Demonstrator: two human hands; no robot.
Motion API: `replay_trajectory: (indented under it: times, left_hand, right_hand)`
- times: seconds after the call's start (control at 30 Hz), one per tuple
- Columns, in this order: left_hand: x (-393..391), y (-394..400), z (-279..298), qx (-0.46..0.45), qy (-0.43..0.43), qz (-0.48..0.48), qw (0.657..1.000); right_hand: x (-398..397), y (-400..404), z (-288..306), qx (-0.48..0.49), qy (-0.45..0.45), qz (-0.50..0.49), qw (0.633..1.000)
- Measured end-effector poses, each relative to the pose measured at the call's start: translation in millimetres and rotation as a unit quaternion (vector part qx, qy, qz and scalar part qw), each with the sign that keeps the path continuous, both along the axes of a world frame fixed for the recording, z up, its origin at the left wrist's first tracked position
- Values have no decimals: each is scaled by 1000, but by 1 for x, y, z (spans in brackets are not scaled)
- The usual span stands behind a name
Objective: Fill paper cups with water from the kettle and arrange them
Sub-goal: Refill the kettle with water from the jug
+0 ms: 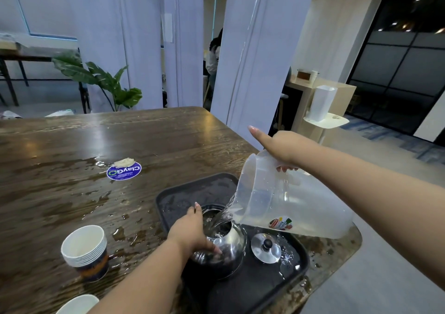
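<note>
Low and right of centre in the frame, the kettle point(224, 243) stands open on a black tray point(277, 287), with the jug point(289, 203) tilted down-left above it, its spout just over the kettle mouth and water streaming in. The right hand point(284, 148) has its fingers curled round the jug's handle, forefinger straight, while the left hand point(192, 231) grips the kettle's side to steady it. By my judgement the left hand is nearer the cups point(85, 251), stacked at lower left on the wet desk point(96, 140); the lid point(266, 248) lies just right of the kettle, near the desk's edge.
</note>
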State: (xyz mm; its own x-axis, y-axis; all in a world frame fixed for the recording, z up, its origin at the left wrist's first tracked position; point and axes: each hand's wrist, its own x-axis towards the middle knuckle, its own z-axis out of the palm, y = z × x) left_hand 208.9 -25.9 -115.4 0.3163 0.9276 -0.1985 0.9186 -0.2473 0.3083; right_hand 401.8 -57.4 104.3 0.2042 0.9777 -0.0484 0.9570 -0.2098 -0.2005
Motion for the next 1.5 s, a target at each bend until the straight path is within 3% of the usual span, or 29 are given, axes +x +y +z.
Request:
replay_trajectory:
  times: [0.47, 1.1, 1.37, 1.5]
  left_hand:
    - [1, 0, 1, -6, 7, 10, 1000]
    - [2, 0, -1, -10, 12, 13, 1000]
    - [2, 2, -3, -13, 18, 15, 1000]
    - [2, 2, -4, -10, 18, 10, 1000]
  right_hand:
    - [-23, 5, 13, -8, -96, 44, 994]
    - [-62, -8, 21, 57, -224, 135, 964]
    - [-66, -11, 7, 80, -222, 159, 959]
    - [-47, -4, -2, 104, -150, 136, 974]
